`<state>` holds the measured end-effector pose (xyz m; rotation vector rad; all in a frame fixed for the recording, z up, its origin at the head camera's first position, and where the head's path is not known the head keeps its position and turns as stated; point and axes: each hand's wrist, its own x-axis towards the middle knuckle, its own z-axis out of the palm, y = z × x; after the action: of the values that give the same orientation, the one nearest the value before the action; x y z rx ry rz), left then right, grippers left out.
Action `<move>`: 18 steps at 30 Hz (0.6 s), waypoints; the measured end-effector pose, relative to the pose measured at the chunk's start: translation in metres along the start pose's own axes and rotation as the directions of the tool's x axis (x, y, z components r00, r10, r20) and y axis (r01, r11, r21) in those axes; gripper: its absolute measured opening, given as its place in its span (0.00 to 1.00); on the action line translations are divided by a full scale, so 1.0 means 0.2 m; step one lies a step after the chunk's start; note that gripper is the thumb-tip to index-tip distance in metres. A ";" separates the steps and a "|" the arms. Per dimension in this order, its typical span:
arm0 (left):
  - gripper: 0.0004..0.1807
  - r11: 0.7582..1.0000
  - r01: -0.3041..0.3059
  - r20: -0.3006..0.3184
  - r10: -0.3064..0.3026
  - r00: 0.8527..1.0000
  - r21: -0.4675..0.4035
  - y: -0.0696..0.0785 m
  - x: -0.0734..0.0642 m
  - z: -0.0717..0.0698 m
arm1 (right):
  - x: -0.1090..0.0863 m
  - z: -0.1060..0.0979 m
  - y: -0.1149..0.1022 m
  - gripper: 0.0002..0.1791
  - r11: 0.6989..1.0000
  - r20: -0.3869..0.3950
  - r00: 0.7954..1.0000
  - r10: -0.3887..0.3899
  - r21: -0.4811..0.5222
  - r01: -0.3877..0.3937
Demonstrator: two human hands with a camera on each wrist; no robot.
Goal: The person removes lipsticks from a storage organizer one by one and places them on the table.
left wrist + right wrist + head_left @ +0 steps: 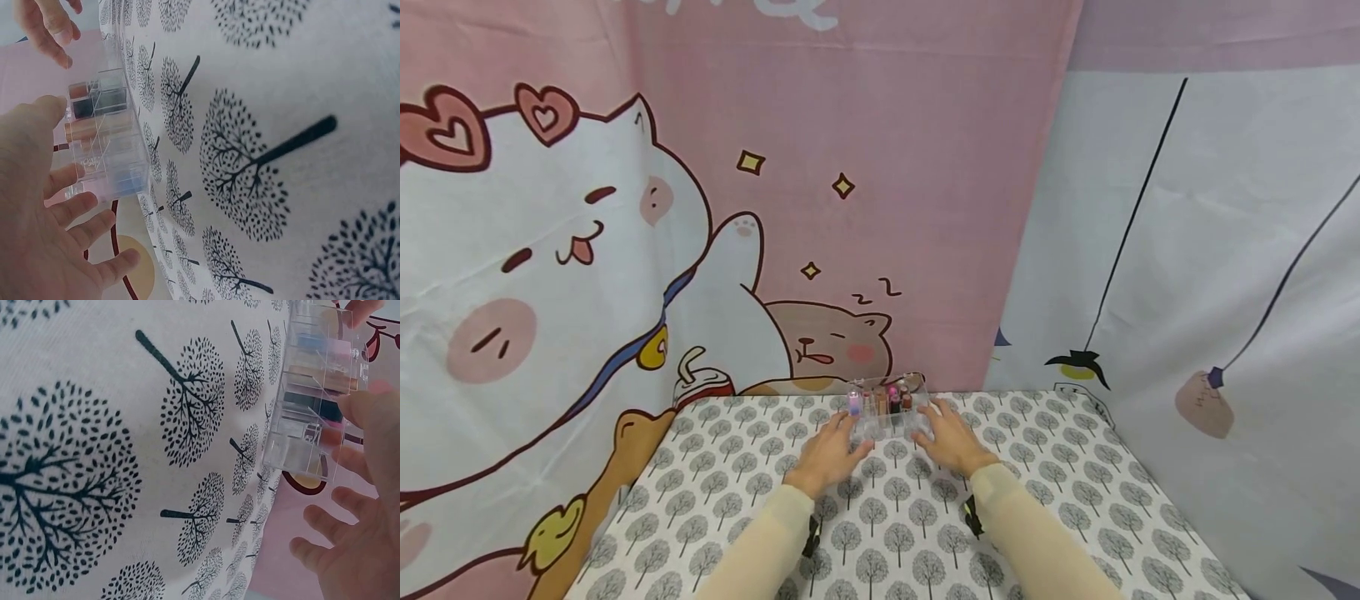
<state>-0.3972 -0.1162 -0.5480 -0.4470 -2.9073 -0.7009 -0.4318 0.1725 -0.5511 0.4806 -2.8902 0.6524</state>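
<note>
A clear plastic makeup organizer (871, 427) stands at the far end of the table, with several lipstick-like tubes in its slots. Among them are a pink-and-blue tube (853, 403) at the left, a tan one (322, 377) in the middle and a dark one (312, 405) beside it. My left hand (829, 452) is at the organizer's left side, fingers spread and thumb apart. At the right side, my right hand (953, 437) reaches alongside with its fingers extended. Whether the fingertips touch the plastic I cannot tell.
A white cloth (898, 533) with grey tree prints covers the table. Directly behind the organizer hangs a pink curtain (925, 250) with cartoon animals. A whitish curtain (1247, 275) borders the table's right side.
</note>
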 end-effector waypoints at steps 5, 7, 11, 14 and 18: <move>0.37 0.999 -0.010 -0.001 0.010 1.000 -0.045 -0.01 -0.01 -0.03 | -0.01 -0.01 0.00 0.28 0.999 -0.024 0.999 -0.026 0.021 0.027; 0.36 0.998 -0.018 0.001 0.018 1.000 -0.059 -0.01 -0.02 -0.04 | -0.02 -0.02 -0.01 0.26 0.999 -0.033 0.999 -0.033 0.030 0.033; 0.34 0.997 -0.035 0.003 0.035 0.999 -0.067 -0.02 -0.03 -0.05 | -0.04 -0.04 -0.02 0.21 0.998 -0.036 0.998 -0.054 0.033 0.055; 0.32 0.997 -0.060 -0.006 0.060 0.998 -0.056 -0.03 -0.04 -0.06 | -0.05 -0.05 -0.02 0.18 0.997 -0.035 0.997 -0.074 0.032 0.075; 0.29 0.994 -0.099 -0.015 0.099 0.995 -0.036 -0.02 -0.06 -0.09 | -0.07 -0.06 -0.02 0.14 0.994 -0.043 0.993 -0.106 0.008 0.106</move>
<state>-0.3865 -0.1314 -0.5365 -0.5840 -2.8412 -0.7401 -0.4156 0.1773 -0.5423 0.6087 -2.8004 0.6531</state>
